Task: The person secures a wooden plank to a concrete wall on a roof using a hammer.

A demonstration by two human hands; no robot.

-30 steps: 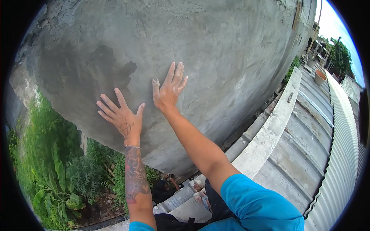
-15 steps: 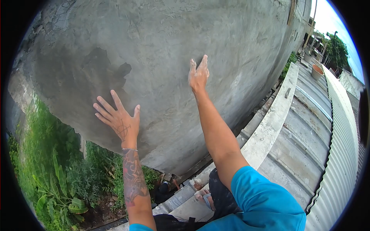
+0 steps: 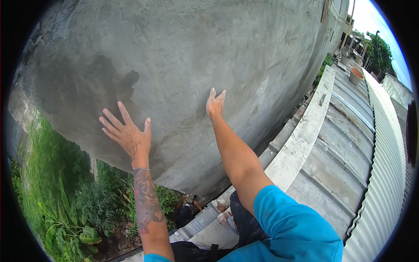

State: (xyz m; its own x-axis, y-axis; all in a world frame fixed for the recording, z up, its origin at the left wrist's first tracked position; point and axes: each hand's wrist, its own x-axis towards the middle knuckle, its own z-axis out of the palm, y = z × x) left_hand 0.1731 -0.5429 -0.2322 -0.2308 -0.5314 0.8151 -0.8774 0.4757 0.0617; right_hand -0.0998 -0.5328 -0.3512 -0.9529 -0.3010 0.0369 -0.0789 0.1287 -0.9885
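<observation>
A grey plastered wall (image 3: 183, 48) fills the upper middle of the head view, with a darker damp patch (image 3: 65, 87) on its left side. My left hand (image 3: 129, 133) is spread flat against it, just below and right of that patch. A thin bracelet (image 3: 140, 168) circles my left wrist. Farther right, my right hand (image 3: 215, 104) is at the wall, turned edge-on with its fingers stretched and thumb apart. Pale plaster dust coats its fingers. Both palms face the wall, and nothing shows in either hand.
To the right runs a concrete ledge (image 3: 301, 139) beside a ribbed metal roof (image 3: 334, 170). An orange bucket (image 3: 356, 76) stands farther along it. Green plants (image 3: 65, 205) grow below on the left. Under the wall's lower edge, another person (image 3: 186, 212) is partly visible near my sandalled foot (image 3: 228, 222).
My right hand has slid down along the wall and slightly left. My left hand keeps nearly the same place on the wall, while the whole view has shifted a little.
</observation>
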